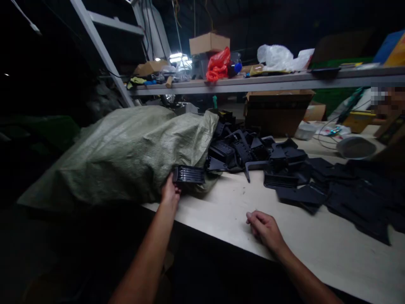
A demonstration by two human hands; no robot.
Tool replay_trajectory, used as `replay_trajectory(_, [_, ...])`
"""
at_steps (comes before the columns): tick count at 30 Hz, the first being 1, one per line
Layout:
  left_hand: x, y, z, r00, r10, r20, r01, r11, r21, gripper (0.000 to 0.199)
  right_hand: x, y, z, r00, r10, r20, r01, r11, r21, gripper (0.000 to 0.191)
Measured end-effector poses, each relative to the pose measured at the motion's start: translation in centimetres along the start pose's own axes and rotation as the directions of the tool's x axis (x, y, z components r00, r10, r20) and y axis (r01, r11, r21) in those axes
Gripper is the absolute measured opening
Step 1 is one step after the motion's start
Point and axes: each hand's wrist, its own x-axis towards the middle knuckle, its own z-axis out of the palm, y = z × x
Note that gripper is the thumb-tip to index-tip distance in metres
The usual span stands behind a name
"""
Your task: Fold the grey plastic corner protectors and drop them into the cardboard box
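Observation:
My left hand (171, 190) is closed on one end of a black ribbed plastic part (190, 174), held in front of a green woven sack (126, 156). The sack lies on its side, and a heap of similar black plastic parts (240, 150) spreads from its mouth. Over the pale tabletop (218, 215), near its front edge, is my right hand (265, 230), its fingers curled in. Whether anything small is inside those fingers cannot be made out. Flat black pieces (354, 190) lie in a pile to the right of the heap.
A shelf (183, 89) crosses above the table, bearing a cardboard box (209, 43), a red plastic bag (218, 65) and clear plastic wrap (278, 58). Behind the heap stands an open carton (278, 112). A round grey dish (356, 147) sits at the right.

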Motion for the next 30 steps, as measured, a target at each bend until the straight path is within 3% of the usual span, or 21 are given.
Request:
replay_trajectory(3, [-0.4, 0.1, -0.4, 0.999, -0.017, -0.034, 0.014, 0.997, -0.071, 0.033, 0.1, 0.1, 0.0, 1.000, -0.005, -0.016, 0.006, 1.000, 0.007, 0.061])
replay_trajectory(6, [-1.9, -0.2, -1.1, 0.994, -0.107, 0.019, 0.109, 0.987, -0.117, 0.035, 0.2, 0.1, 0.0, 1.000, -0.009, -0.020, 0.009, 1.000, 0.022, 0.059])
replay_trajectory(14, [-8.3, 1.2, -2.9, 0.971, -0.189, 0.150, 0.223, 0.938, -0.265, 0.044, 0.9, 0.2, -0.3, 1.000, 0.000, -0.009, 0.001, 0.999, 0.040, 0.056])
replay_trajectory(19, [-12.3, 0.4, -5.1, 0.943, -0.217, 0.252, 0.282, 0.924, -0.258, 0.041, 0.6, -0.7, -1.4, 0.996, -0.060, -0.061, 0.053, 0.993, -0.102, 0.056])
replay_trajectory(22, [-13.8, -0.4, -6.2, 0.946, -0.182, 0.268, 0.238, 0.951, -0.196, 0.037, 0.0, -2.0, -3.5, 0.976, -0.181, -0.121, 0.139, 0.946, -0.292, 0.045])
replay_trajectory(25, [-14.7, -1.4, -6.4, 0.981, -0.111, 0.158, 0.129, 0.985, -0.111, 0.035, -0.3, -3.2, -7.2, 0.928, -0.331, -0.173, 0.196, 0.826, -0.529, 0.031])
replay_trajectory(30, [-13.0, -3.0, -6.2, 0.998, 0.061, 0.017, -0.061, 0.998, 0.027, 0.036, 0.4, -3.3, -14.6, 0.850, -0.493, -0.185, 0.153, 0.567, -0.809, 0.040])
